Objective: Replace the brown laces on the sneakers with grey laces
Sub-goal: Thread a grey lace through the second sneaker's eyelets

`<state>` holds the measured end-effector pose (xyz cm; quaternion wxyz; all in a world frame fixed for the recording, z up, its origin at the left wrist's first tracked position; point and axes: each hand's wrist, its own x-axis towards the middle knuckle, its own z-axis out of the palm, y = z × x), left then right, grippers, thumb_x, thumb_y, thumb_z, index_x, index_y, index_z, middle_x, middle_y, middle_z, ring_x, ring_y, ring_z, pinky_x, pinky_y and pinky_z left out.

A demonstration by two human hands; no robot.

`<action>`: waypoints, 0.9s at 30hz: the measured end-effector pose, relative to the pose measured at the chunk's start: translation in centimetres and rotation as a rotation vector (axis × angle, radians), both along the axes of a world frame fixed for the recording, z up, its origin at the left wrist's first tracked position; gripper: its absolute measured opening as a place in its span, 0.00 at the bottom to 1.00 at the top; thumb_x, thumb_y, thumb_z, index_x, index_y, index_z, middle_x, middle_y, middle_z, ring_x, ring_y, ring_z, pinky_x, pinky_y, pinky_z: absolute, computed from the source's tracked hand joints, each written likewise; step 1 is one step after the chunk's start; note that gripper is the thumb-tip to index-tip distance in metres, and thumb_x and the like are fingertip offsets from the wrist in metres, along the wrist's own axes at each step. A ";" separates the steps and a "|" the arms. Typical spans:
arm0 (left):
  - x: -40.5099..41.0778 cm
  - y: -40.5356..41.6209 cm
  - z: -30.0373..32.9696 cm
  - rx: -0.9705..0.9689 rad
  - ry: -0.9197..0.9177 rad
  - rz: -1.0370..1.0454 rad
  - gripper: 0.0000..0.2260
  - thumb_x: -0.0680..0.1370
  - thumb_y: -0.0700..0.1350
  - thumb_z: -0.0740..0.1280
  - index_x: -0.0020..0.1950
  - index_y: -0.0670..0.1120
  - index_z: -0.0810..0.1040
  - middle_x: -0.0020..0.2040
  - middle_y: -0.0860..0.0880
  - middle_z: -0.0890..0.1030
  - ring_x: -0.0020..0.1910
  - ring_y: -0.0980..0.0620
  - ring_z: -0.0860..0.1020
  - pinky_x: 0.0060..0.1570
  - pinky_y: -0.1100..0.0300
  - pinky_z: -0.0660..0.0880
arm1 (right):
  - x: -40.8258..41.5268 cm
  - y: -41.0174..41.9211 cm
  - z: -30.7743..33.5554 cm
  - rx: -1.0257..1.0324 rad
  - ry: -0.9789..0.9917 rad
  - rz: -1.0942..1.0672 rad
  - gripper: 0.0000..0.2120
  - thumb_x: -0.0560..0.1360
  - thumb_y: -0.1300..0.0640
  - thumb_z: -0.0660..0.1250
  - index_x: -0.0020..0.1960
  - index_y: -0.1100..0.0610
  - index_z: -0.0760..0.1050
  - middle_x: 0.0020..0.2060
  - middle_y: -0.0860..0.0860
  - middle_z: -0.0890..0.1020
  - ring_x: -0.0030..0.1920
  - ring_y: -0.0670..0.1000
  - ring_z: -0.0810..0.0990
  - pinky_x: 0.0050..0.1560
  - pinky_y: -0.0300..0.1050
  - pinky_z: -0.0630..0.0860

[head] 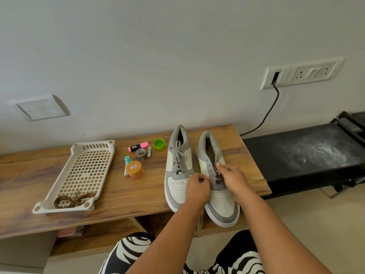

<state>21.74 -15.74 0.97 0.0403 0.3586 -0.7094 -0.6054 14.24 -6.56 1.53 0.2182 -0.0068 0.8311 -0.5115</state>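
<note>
Left hand (pixel 198 184) pinches a grey lace (pixel 214 177) at the lower eyelets of the right-side sneaker (pixel 219 192); right hand (pixel 233 179) pinches the same lace from the other side. Both sneakers sit on the wood-grain surface (pixel 128 196), long axes running front to back, toes toward the person. Left-side sneaker (pixel 177 171): flat grey lace tied. Perforated white toe panels, grey suede-like trim. Coiled brown laces (pixel 74 200) lie in the lattice plastic tray (pixel 87 169).

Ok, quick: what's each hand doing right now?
Left hand: pinching the grey lace at the right sneaker.
Right hand: pinching the same lace.
</note>
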 end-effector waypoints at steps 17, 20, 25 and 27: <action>2.4 -1.4 2.6 0.020 -0.125 -0.403 0.10 0.83 0.44 0.58 0.58 0.44 0.77 0.48 0.51 0.77 0.47 0.55 0.75 0.47 0.64 0.73 | 1.2 3.5 1.5 -0.093 0.142 -0.231 0.14 0.82 0.60 0.57 0.61 0.45 0.74 0.64 0.52 0.73 0.59 0.52 0.73 0.54 0.49 0.72; 3.3 -1.2 3.8 0.175 -0.135 -0.276 0.13 0.83 0.42 0.55 0.58 0.39 0.78 0.43 0.47 0.79 0.41 0.52 0.76 0.43 0.62 0.76 | 2.3 3.6 2.3 -0.061 0.205 -0.156 0.13 0.82 0.60 0.56 0.54 0.44 0.75 0.60 0.50 0.76 0.55 0.52 0.75 0.55 0.53 0.76; 6.2 -1.0 5.9 0.377 -0.203 -0.122 0.17 0.84 0.52 0.57 0.52 0.41 0.79 0.33 0.49 0.75 0.32 0.53 0.73 0.32 0.62 0.72 | 5.5 3.5 3.6 -0.023 0.258 0.100 0.13 0.83 0.59 0.56 0.59 0.45 0.74 0.62 0.47 0.74 0.62 0.50 0.73 0.60 0.49 0.73; 7.0 -1.4 6.4 0.306 -0.211 -0.130 0.15 0.83 0.50 0.59 0.50 0.43 0.81 0.32 0.51 0.73 0.31 0.55 0.70 0.35 0.63 0.68 | 6.9 3.3 4.0 0.058 0.306 0.222 0.16 0.82 0.62 0.57 0.63 0.47 0.74 0.63 0.47 0.70 0.64 0.49 0.70 0.65 0.48 0.70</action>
